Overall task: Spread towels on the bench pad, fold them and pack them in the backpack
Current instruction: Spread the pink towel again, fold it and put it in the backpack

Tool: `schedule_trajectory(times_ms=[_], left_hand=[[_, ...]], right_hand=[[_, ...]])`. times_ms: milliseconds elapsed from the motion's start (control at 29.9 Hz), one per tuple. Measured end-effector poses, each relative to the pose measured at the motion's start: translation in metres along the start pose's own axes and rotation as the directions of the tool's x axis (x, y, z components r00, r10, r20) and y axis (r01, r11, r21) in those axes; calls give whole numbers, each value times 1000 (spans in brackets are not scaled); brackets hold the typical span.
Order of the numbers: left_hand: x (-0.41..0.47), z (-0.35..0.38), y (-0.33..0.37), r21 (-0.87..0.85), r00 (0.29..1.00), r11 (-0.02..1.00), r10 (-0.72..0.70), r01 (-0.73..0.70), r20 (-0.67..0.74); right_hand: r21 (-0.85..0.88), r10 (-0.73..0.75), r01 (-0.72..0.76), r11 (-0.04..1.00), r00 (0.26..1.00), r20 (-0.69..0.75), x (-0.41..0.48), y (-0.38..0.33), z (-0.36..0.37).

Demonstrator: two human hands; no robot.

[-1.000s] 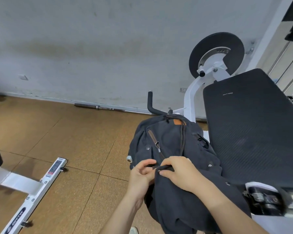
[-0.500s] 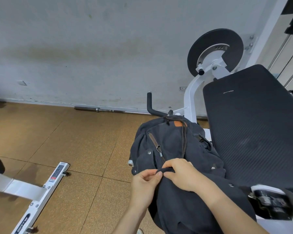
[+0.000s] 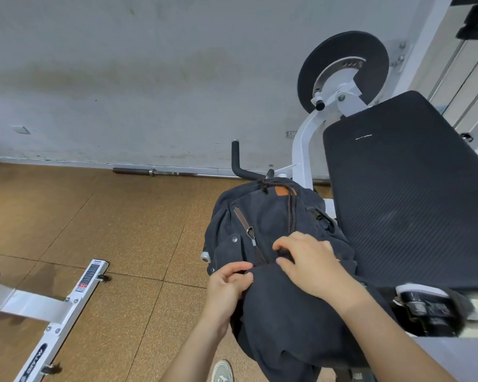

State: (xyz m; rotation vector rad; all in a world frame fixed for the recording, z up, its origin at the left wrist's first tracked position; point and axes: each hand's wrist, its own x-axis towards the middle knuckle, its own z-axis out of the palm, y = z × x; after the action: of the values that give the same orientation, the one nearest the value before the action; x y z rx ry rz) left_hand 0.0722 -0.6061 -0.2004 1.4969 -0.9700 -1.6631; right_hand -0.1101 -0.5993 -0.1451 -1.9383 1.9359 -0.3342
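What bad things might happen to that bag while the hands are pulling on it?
1. The backpack seems to hang off the edge of the bench pad, above the floor. If the left hand and right hand let go, it might slide down.
2. The brown drawstring dangles loose, so fingers could snag it.
3. No towels show anywhere, so they may be packed already; I cannot tell.

Backpack [image 3: 282, 312] base cut off below (blurred bench hardware [image 3: 431, 310] beside)
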Motion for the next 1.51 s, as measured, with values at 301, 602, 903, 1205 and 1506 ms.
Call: schedule_trajectory(times_ms=[301, 602, 903, 1205, 1506], left_hand=[[-5, 58, 33, 698, 694, 229, 513, -678, 506], [16, 121, 46, 493, 603, 593, -16, -636, 797], [2, 72, 49, 356, 664, 914, -145, -193, 734], [6, 61, 42, 500, 687, 769, -110, -398, 718], [6, 74, 26, 484, 710, 811, -124, -330, 693]], right_hand=[[-194, 371, -329, 924, 894, 250, -68, 76, -52], [492, 294, -219, 842, 953, -78, -93, 79, -54], [-476, 229, -149, 867, 967, 114, -69, 61, -46], [-52, 314, -311, 949, 921, 229, -64, 54, -16], [676, 578, -432, 597, 816, 11, -95, 54, 12]])
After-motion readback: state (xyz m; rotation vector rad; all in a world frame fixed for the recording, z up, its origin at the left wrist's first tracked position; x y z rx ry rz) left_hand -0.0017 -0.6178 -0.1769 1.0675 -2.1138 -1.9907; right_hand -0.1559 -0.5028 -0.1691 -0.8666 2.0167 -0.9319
